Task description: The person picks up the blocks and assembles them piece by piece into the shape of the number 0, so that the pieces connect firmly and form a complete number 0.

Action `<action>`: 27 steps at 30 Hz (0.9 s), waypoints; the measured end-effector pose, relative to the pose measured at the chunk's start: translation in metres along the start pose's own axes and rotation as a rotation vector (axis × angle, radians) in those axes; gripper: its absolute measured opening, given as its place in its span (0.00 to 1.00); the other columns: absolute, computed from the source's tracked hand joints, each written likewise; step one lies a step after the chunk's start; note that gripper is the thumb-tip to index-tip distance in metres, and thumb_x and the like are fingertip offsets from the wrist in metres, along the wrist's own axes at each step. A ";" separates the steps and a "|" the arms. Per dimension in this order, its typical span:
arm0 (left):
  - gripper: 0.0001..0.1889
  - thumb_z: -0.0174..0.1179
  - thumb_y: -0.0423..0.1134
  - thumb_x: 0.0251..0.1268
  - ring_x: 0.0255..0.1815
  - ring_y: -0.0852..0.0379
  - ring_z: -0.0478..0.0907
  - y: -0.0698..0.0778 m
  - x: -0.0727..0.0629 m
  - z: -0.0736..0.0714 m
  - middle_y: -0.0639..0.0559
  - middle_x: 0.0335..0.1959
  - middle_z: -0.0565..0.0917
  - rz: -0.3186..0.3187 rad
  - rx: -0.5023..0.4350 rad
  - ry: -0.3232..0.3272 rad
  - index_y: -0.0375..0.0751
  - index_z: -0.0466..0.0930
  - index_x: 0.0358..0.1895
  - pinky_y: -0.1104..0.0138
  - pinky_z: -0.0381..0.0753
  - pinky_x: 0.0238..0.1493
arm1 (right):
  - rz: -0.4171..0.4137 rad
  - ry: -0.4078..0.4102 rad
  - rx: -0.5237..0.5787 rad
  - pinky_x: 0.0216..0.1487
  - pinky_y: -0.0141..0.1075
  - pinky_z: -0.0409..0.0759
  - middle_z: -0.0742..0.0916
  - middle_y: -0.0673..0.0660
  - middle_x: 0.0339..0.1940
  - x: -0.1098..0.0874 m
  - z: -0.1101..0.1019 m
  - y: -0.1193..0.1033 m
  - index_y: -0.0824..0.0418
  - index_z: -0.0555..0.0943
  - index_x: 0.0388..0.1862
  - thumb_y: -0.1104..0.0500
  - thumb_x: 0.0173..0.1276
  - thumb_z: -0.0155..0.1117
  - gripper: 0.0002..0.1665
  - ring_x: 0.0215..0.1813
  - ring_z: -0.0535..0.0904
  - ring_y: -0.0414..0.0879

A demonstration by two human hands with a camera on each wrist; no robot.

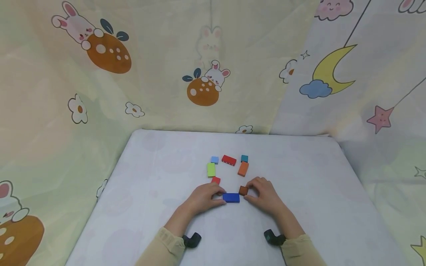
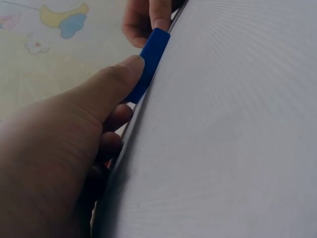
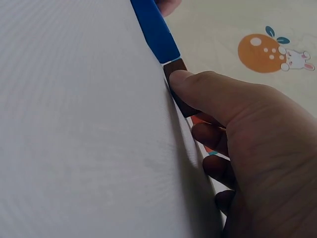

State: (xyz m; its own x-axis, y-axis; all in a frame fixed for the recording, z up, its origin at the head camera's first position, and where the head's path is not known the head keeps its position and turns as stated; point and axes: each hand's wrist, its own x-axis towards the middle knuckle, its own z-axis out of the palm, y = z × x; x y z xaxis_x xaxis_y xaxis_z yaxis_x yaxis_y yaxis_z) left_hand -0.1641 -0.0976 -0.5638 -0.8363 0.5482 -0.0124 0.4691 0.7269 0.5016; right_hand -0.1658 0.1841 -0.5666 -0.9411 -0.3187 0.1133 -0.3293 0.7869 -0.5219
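A long blue block (image 1: 231, 198) lies flat on the white table, and my left hand (image 1: 205, 198) pinches its left end between thumb and fingers. In the left wrist view that thumb presses against the near side of the blue block (image 2: 154, 54). My right hand (image 1: 266, 195) pinches a small brown block (image 1: 243, 190) just beyond the blue block's right end. Seen from the right wrist, the brown block (image 3: 174, 74) sits end to end with the blue one, a thin gap between them. A red block (image 1: 216, 180) lies just beyond the left fingers, partly hidden.
Farther up the table, a lime green block (image 1: 211, 170), a light blue block (image 1: 215, 160), a red oblong block (image 1: 229, 160), a teal block (image 1: 244, 158) and an orange block (image 1: 243, 169) form a loose ring. A patterned cloth (image 1: 159, 85) hangs behind the table.
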 end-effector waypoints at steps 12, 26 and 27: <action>0.22 0.58 0.64 0.65 0.40 0.66 0.73 -0.017 0.007 -0.015 0.67 0.39 0.77 -0.085 -0.199 0.064 0.64 0.78 0.59 0.71 0.78 0.42 | -0.030 0.022 0.018 0.56 0.45 0.74 0.82 0.42 0.44 -0.001 0.001 0.002 0.44 0.80 0.45 0.49 0.56 0.76 0.19 0.50 0.73 0.41; 0.23 0.66 0.53 0.63 0.48 0.64 0.72 -0.040 0.026 -0.036 0.64 0.47 0.72 -0.152 -0.149 -0.030 0.65 0.77 0.62 0.70 0.78 0.48 | -0.045 0.033 0.004 0.55 0.44 0.74 0.82 0.40 0.43 0.000 0.006 0.008 0.43 0.80 0.45 0.48 0.56 0.76 0.18 0.49 0.73 0.40; 0.22 0.66 0.53 0.64 0.48 0.64 0.72 -0.040 0.027 -0.037 0.64 0.46 0.72 -0.144 -0.140 -0.031 0.64 0.77 0.62 0.71 0.78 0.48 | -0.044 0.031 0.004 0.55 0.44 0.74 0.82 0.41 0.43 0.000 0.005 0.008 0.43 0.80 0.45 0.48 0.56 0.76 0.18 0.49 0.73 0.40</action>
State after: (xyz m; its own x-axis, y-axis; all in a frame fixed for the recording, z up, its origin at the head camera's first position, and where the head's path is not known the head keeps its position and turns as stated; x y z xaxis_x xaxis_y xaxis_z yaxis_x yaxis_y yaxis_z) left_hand -0.2156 -0.1271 -0.5523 -0.8818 0.4566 -0.1182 0.2992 0.7353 0.6082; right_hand -0.1676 0.1878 -0.5755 -0.9278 -0.3359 0.1623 -0.3698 0.7702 -0.5196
